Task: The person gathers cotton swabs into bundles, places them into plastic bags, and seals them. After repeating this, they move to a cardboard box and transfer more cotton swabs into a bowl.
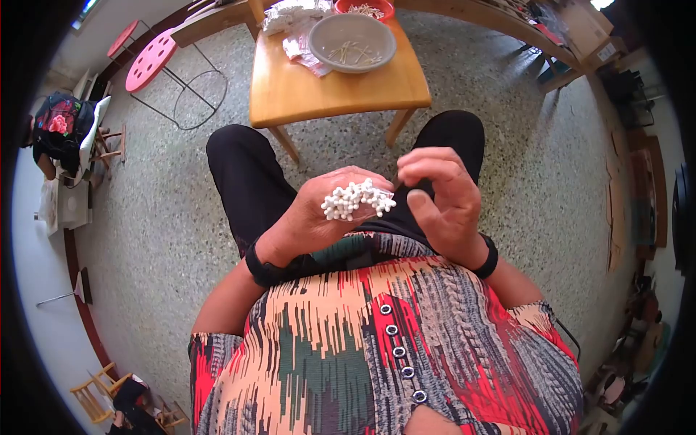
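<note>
My left hand (319, 206) is wrapped round a bundle of cotton swabs (355, 201), whose white tips point up toward the camera. Clear plastic shows at the bundle's right edge. Just to the right, my right hand (444, 194) is raised with thumb and fingers apart, close to the plastic, and nothing shows between them. Beyond both hands, a grey bowl (352, 43) with some loose swabs inside stands on a wooden chair (337, 98). Beside the bowl lie plastic bags (297, 18), and a red bowl (383, 9) holding swabs is behind it.
A pink round stool (151, 59) stands at the upper left, with another behind it. A seated person (61, 127) is at the far left. A wooden table (500, 29) runs along the upper right. Wooden chairs (94, 399) show at the lower left.
</note>
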Tool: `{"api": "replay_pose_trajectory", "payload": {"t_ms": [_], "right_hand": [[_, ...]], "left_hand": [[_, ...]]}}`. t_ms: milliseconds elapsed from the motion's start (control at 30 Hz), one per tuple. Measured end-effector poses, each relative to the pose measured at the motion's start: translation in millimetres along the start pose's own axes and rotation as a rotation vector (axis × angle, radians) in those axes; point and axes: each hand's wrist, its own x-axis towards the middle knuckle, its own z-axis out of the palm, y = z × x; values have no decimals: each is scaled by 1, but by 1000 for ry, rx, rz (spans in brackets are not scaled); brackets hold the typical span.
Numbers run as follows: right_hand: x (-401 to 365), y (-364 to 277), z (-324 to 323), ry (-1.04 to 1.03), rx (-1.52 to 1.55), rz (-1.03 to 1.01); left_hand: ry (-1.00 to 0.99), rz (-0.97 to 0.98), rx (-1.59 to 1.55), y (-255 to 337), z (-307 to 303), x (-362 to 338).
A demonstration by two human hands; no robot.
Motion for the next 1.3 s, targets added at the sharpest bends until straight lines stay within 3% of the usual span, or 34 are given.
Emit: {"api": "replay_pose_trajectory", "payload": {"t_ms": [100, 167, 300, 400, 467, 500, 600, 667, 733, 800, 867, 933, 1000, 1067, 1133, 1200, 1233, 1267, 1300], "right_hand": [[11, -9, -2, -194, -157, -98], [13, -4, -5, -395, -254, -133], [7, -6, -2, -417, -160, 64], [9, -12, 0, -335, -174, 40], [10, -3, -5, -506, -274, -189], [12, -1, -9, -560, -310, -210], [11, -14, -6, -391, -249, -206], [10, -13, -7, -422, -279, -237], [17, -16, -11, -809, -498, -317], [16, -14, -15, -782, -525, -375], [14, -22, -13, -539, -377, -349], [15, -20, -9, -568, -406, -369], [19, -18, -6, -903, -608, -332], [22, -17, -12, -904, -610, -385], [22, -22, -14, -714, -496, -416], [18, -16, -7, -673, -442, -445], [19, -13, -4, -818, -520, -421], [21, -12, -2, -963, -598, -394], [21, -11, -4, -956, -604, -397]], "left_hand": [[-13, 23, -57, 3, 3, -1], [-50, -100, 5, 11, 5, 0], [-36, -73, 40, 9, 6, -3], [-6, -158, -133, 7, 7, -6], [-37, -104, -102, 9, 6, -6], [-37, -104, -102, 11, 6, -5], [-40, -87, -60, 14, 6, -5], [-40, -140, -136, 13, 5, -8], [-38, -60, -122, 7, 6, -4], [-58, -162, 3, 11, 4, -7], [-40, -139, -10, 13, 4, -8], [-73, -114, 11, 11, 2, -8], [-46, -91, -45, 5, 6, -6], [-50, -252, -92, 4, 5, -11], [-18, -212, -85, 5, 6, -11], [-56, -239, -121, 5, 7, -9], [-44, -33, -7, -4, 10, -7], [-42, -31, -6, -6, 10, -7], [-51, -89, -61, -7, 10, -8]]}}
